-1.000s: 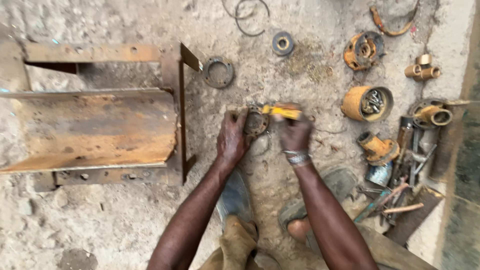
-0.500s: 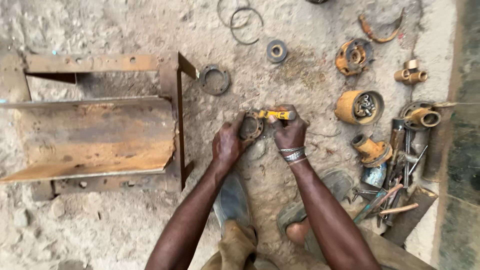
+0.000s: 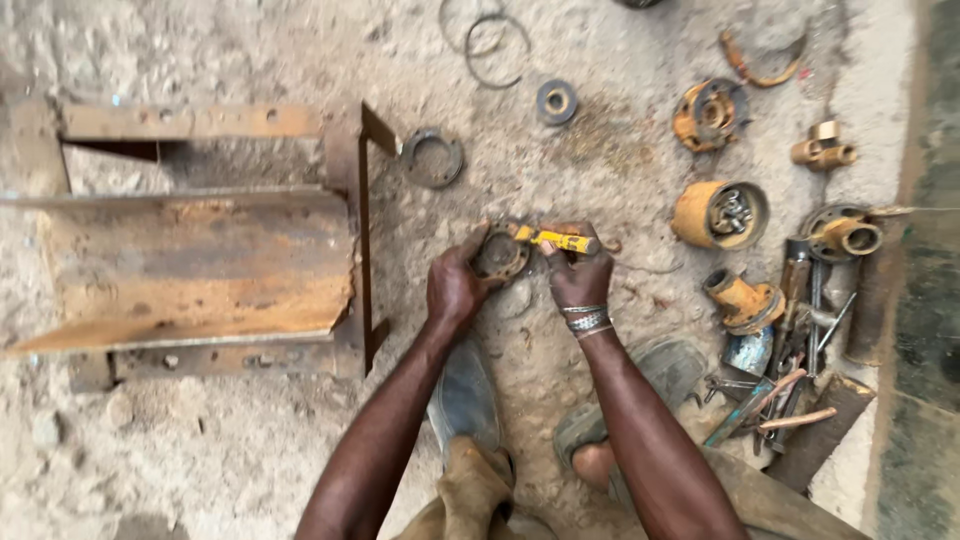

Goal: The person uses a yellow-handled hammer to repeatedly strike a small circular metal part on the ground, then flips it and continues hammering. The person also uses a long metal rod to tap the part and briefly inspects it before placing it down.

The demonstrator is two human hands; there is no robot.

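Left hand (image 3: 455, 285) is wrapped around a round rusty flanged part (image 3: 499, 254), holding it just above the dirt floor (image 3: 560, 160), and the right hand (image 3: 580, 272) is closed on a yellow-handled tool (image 3: 555, 239) with its tip laid against that part. Left of the hands sits a rusty steel frame (image 3: 200, 260), and off to the right there's 1 orange cup-shaped housing (image 3: 718, 213) full of bolts, plus a pile of hand tools (image 3: 790, 360) near the sandalled foot

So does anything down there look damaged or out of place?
Mostly wear and scatter. The steel frame on the left is heavily rusted, and yellow machine parts and tools lie strewn on the dirt. The left hand holds a grimy round part; the right hand holds a yellow-handled tool.
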